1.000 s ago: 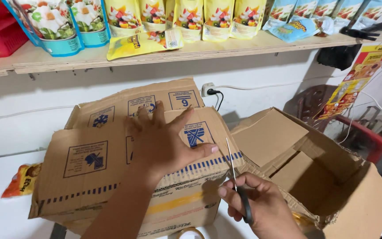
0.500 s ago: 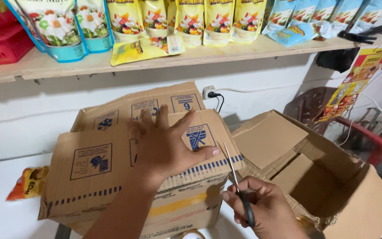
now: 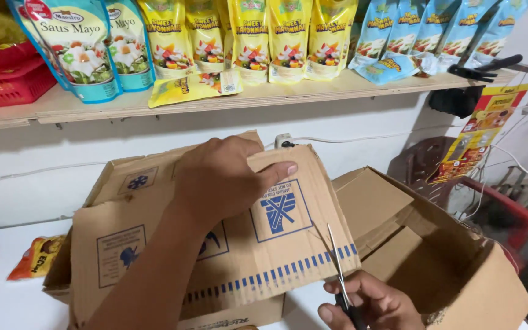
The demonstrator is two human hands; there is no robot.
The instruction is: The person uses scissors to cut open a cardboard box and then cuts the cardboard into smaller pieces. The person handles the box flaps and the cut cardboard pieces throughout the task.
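My left hand [image 3: 221,177] grips the top edge of a brown cardboard box flap [image 3: 264,244] and holds it raised upright. The flap has blue printed symbols and a dashed blue line near its lower edge. It belongs to the cardboard box [image 3: 117,183] standing on the white counter. My right hand [image 3: 371,302] holds a pair of black-handled scissors [image 3: 340,278], blades pointing up against the flap's lower right edge.
An open empty cardboard box [image 3: 459,269] stands to the right. An orange snack packet [image 3: 35,256] lies at the left on the white counter [image 3: 1,299]. A wooden shelf [image 3: 245,95] above carries yellow and blue sauce pouches. A red chair [image 3: 502,208] stands at far right.
My left hand went from pressing flat on the box top to gripping the flap's edge and lifting it upright. The scissors stayed at the flap's right edge, slightly lower in view.
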